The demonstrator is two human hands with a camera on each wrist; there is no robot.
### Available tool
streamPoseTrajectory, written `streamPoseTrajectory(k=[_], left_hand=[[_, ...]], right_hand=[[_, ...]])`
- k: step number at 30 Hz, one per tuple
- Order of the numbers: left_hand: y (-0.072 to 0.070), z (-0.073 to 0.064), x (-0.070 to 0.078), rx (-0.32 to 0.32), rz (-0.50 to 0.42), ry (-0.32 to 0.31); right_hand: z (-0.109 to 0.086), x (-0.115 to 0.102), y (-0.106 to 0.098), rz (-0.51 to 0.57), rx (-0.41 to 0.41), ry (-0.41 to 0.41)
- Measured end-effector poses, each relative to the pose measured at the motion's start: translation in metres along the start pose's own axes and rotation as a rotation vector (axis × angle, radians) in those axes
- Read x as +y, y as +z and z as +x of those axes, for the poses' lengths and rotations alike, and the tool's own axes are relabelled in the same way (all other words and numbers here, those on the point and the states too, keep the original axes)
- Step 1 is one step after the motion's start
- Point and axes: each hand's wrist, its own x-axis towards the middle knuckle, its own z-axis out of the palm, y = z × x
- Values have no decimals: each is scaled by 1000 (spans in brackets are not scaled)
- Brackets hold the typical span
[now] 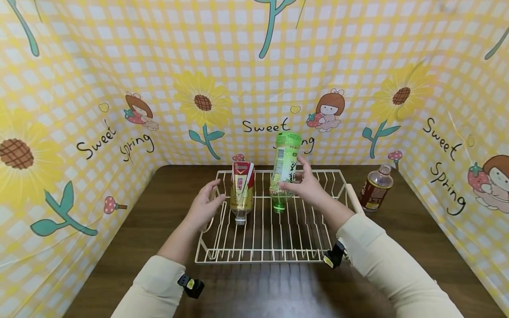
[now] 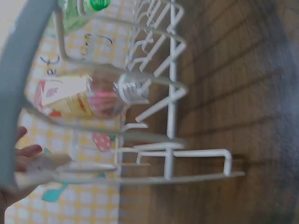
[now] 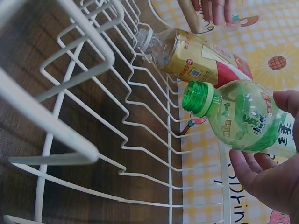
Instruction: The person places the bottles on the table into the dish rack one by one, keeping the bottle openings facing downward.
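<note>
Bottle (image 1: 283, 168), green, is tilted neck-down over the middle of the rack (image 1: 254, 262), right of the yellow bottle (image 1: 241, 190). Right hand (image 1: 309, 186) pinches its sides; left hand (image 1: 203, 206) loosely spread by rack's left edge. Best to seat neck between wires, checking lean before release.

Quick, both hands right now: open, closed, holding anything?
Left hand: open, holding nothing, just left of the red-and-gold bottle.
Right hand: holding the green bottle, neck down.

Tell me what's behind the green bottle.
Checked cloth and, lower down, the rack show in the head view; the green bottle hides one printed word's middle.
</note>
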Motion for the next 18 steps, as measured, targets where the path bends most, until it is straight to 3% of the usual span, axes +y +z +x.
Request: streamPoseTrajectory(k=[7, 18], left_hand=[[-10, 1, -23, -18, 36, -167], [-7, 1, -35, -5, -104, -167]], right_hand=[[7, 9, 0, -55, -13, 29], [11, 19, -1, -176, -31, 87]])
